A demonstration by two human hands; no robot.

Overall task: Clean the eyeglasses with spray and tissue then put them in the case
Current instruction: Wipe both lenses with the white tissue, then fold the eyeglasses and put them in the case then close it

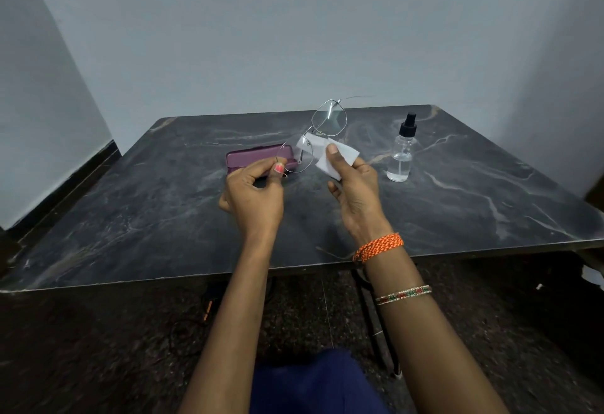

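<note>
Nearest, at the centre of the frame, both hands are raised just above the table (pixel 130 217). The left hand (pixel 253 189) pinches the rim of the lower lens of the eyeglasses (pixel 313 137) between thumb and fingertips. The right hand (pixel 354 184) holds the folded white tissue (pixel 340 155), thumb pressed on top, with the tissue's far corner touching the frame near the bridge.

The eyeglasses hang between the two hands, their long axis running from lower left to upper right in the frame, one lens by the left fingertips, the other lifted higher and farther off. A thin temple arm trails to the right from the top lens. The right hand with the tissue is the nearer one to the bridge and the upper lens, so wiping looks to fall to it while the left steadies the frame.

Just behind the left hand lies the purple case (pixel 258 160), closed, lengthwise left to right. Right of centre stands the spray bottle (pixel 401 152), upright, apart from the right hand.

Count: one pair of eyeglasses, one tissue, one case, one spray bottle.
</note>
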